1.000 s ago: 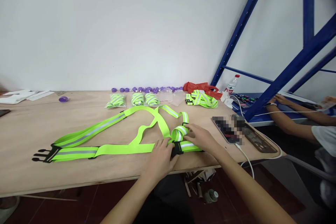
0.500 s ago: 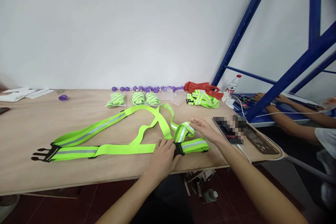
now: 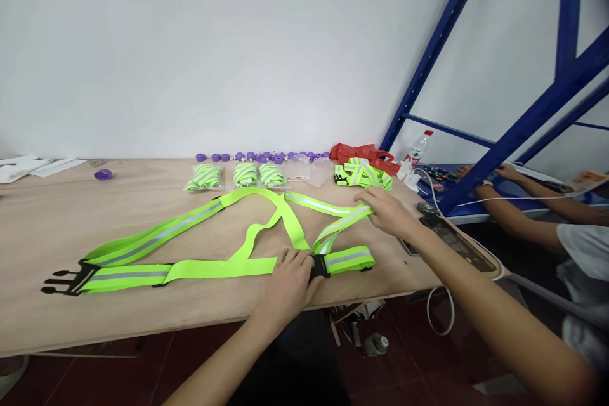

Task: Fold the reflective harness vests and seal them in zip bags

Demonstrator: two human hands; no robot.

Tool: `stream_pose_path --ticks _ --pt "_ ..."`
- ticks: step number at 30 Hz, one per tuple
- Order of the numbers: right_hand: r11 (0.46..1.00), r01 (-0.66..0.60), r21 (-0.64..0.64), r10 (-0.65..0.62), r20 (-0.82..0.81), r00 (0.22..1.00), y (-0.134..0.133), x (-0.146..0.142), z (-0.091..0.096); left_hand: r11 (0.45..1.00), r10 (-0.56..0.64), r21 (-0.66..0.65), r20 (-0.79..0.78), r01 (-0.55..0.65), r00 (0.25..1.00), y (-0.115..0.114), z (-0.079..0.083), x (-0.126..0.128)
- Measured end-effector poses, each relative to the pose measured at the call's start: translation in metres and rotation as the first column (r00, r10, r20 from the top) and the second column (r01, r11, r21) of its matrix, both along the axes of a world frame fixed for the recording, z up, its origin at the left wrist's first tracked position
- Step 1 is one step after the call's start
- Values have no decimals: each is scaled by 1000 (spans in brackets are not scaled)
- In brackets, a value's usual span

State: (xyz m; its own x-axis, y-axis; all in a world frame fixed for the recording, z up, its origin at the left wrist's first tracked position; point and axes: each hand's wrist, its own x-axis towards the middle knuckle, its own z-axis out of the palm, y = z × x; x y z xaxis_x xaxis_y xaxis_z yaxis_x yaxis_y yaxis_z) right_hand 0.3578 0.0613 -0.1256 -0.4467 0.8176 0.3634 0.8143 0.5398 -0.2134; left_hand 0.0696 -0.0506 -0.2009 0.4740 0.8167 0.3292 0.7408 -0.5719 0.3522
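A neon-yellow reflective vest made of elastic straps (image 3: 214, 268) lies spread over the wooden table, grey and silvery stripes along its straps. Its black prong buckle (image 3: 66, 280) points left. My left hand (image 3: 291, 276) is closed over the lower strap, beside the other black buckle (image 3: 318, 266); its fingers partly cover both. My right hand (image 3: 387, 212) pinches the far end of a striped strap loop, drawn out toward the upper right and raised a little off the table. Another strap loop (image 3: 351, 258) rests near the table's front edge.
Bagged vests (image 3: 245, 174), clear bags (image 3: 309, 171) and purple caps (image 3: 273, 157) line the back. A folded vest (image 3: 364, 174) lies before a red bag (image 3: 356, 153). A bottle (image 3: 419, 147) and blue frame (image 3: 438, 44) stand right. A co-worker's arms (image 3: 518, 216) are beyond.
My right hand has moved up and right, pulling the crumpled strap loop out straighter. My left hand stays by the buckle. The phone is now mostly hidden by my right arm.
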Motion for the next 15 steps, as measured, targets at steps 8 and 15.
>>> stream_pose_path --ticks 8,15 --pt "962 106 -251 -200 -387 900 25 5 -13 1000 11 -14 -39 -12 999 -1 1 1" --pt "825 28 -564 -145 -164 976 47 24 37 1000 6 -6 -17 -6 1000 0 -1 0"
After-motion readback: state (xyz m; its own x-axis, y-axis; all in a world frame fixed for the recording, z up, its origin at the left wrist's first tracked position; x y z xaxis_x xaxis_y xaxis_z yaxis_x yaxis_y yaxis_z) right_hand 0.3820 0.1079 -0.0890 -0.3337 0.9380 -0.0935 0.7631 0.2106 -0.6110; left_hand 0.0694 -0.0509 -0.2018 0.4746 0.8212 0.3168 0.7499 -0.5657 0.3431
